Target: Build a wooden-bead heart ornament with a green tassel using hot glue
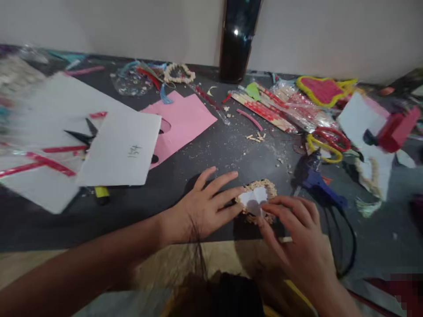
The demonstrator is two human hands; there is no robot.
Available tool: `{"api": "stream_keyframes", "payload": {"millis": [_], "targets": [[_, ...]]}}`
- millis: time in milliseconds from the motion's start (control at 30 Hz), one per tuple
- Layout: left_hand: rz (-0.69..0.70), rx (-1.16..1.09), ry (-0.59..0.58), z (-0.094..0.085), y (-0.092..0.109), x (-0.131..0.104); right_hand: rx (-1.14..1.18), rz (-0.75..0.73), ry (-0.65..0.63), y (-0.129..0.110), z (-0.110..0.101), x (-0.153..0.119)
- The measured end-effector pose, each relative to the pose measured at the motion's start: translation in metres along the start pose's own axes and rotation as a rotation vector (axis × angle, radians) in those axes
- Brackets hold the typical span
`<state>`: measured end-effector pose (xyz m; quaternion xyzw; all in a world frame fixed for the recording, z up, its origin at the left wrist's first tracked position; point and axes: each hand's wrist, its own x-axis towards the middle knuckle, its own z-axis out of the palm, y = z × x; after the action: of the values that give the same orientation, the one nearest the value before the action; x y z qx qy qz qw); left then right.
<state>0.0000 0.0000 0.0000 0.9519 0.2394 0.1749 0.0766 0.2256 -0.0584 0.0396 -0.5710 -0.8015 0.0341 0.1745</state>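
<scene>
A small ring covered in tan wooden bits (271, 188) lies near the front edge of the dark table. Inside it sits a folded white paper piece (259, 194), possibly heart-shaped. My left hand (208, 207) rests flat with fingers spread, its fingertips at the ring's left side. From the right, my right hand (299, 233) reaches over the ring, thumb and fingertips drawn together on the paper's lower right edge. Beyond the ring, several short wooden bits (256, 137) are scattered.
A blue glue gun (313, 180) with a black cable lies right of my right hand, below yellow-handled scissors (325, 152). Pink paper (187, 116), white sheets (122, 149) and black scissors (82, 135) are left. A dark phone-like object (238, 44) leans on the wall.
</scene>
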Motion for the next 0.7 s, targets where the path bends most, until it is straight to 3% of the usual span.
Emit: {"api": "stream_keyframes", "payload": {"millis": [267, 400, 500, 700], "targets": [[0.031, 0.122, 0.068, 0.000, 0.003, 0.003, -0.106, 0.040, 0.110, 0.040, -0.018, -0.034], [-0.009, 0.139, 0.137, -0.002, 0.007, 0.002, -0.329, 0.103, 0.216, 0.076, -0.034, -0.038], [-0.111, 0.125, 0.179, -0.007, 0.018, -0.001, -0.464, 0.153, 0.135, 0.104, -0.041, -0.030], [-0.480, -0.020, 0.216, -0.009, 0.068, -0.001, -0.386, 0.216, -0.143, 0.133, -0.034, -0.010]]}}
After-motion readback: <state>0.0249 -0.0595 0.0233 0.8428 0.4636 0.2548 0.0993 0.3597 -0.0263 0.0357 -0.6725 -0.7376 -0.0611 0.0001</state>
